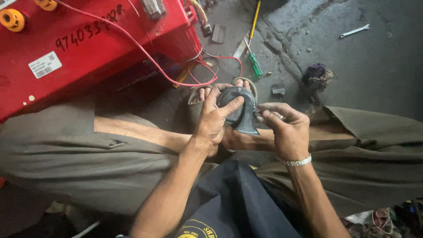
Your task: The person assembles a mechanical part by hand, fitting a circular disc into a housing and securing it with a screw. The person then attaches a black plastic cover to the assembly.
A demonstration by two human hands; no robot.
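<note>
Head view. The work area is a rough, stained concrete floor point(379, 66), cracked toward the top centre. The person sits low on it with knees spread, so the work is carried in the air between the legs, close to the body and directly under the camera.

A large red battery case point(88, 48) lies at the upper left with yellow terminal caps point(12, 19) at its corner. Red wires point(145, 53) run across its top and loop down to the floor in front of the feet. A green-handled screwdriver point(254, 64) lies just beyond the loop, a yellow-handled tool point(255, 17) above it, a spanner point(354, 31) well apart at the upper right, and a dark wad of rag point(318, 77) to the right.

The left hand point(213, 121) is clamped around a snail-type vehicle horn point(240, 108), thumb laid across its round face and fingers wrapped behind. This grip steadies the body and turns its side toward the other hand. The right hand point(286, 130) is closed in a pinch at the horn's right edge, fingertips touching it. What it pinches is too small to tell. A metal bracelet point(298, 161) sits on that wrist.

The horn is dark grey, with a circular spiral housing that tapers into a flared mouth pointing down toward the lap. Its surface looks dull and dusty. It touches nothing but the hands.
</note>
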